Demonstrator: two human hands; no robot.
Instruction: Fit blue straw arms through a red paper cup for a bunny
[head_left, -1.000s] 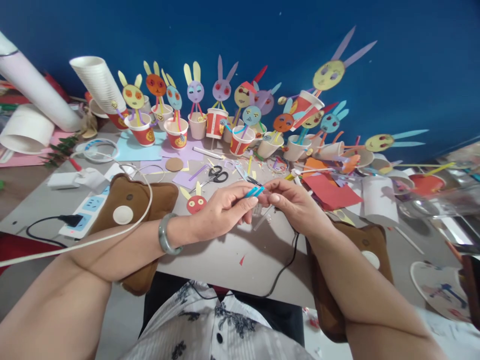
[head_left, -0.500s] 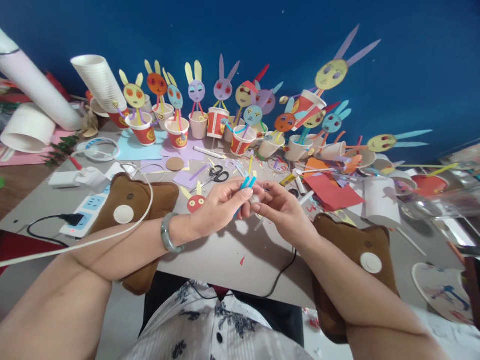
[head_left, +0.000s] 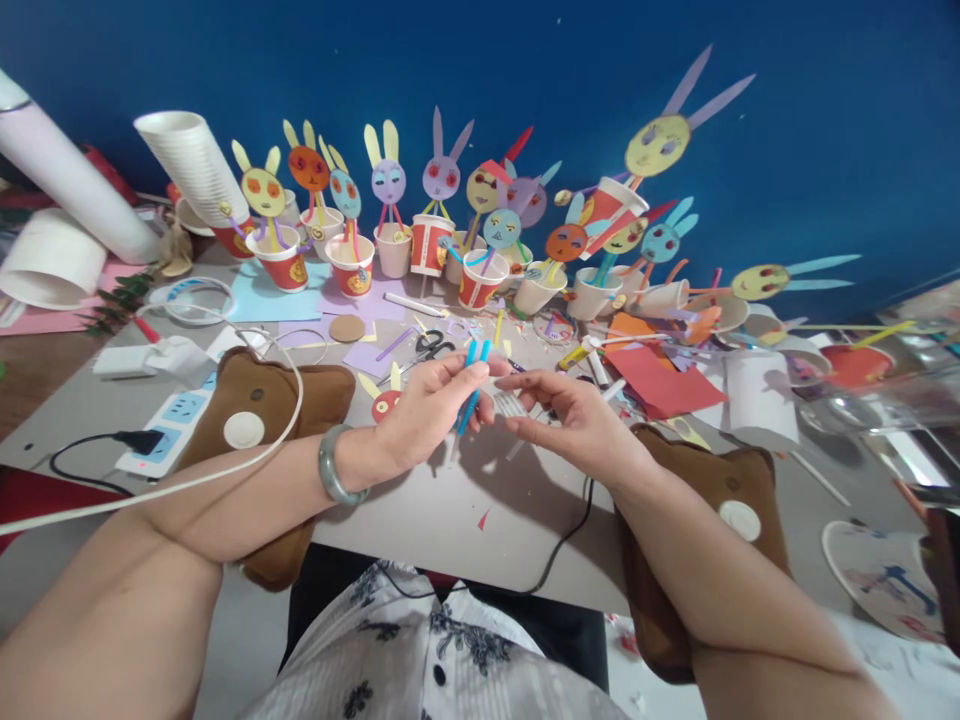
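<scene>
Two brown pouches flank the work: the left pouch (head_left: 217,420) lies partly under the left forearm, and the right forearm crosses the right pouch (head_left: 724,490). A white cable (head_left: 247,466) runs across the left forearm, near a power strip (head_left: 187,407) holding a black plug (head_left: 139,440). Scissors (head_left: 433,346) and paper scraps litter the table (head_left: 540,540) just beyond the hands, with red paper (head_left: 671,383) to the right. Behind, paper cups stand in a crowded row, rabbit figures rising from them; one red cup (head_left: 277,272) holds a yellow-faced rabbit (head_left: 263,191), and a white cup stack (head_left: 191,165) leans at left. Farther right, several cups tilt or overlap, their contents hard to make out. The left hand (head_left: 439,405) pinches two blue strips (head_left: 472,353) upright between thumb and fingers, over the table's middle; it hides part of a red rabbit face (head_left: 386,404). The right hand (head_left: 566,420) has thumb and fingers curved about a pale ribbed piece (head_left: 510,404); whether it grips it cannot be told. Clear items at the right edge are blurred and cut off.
</scene>
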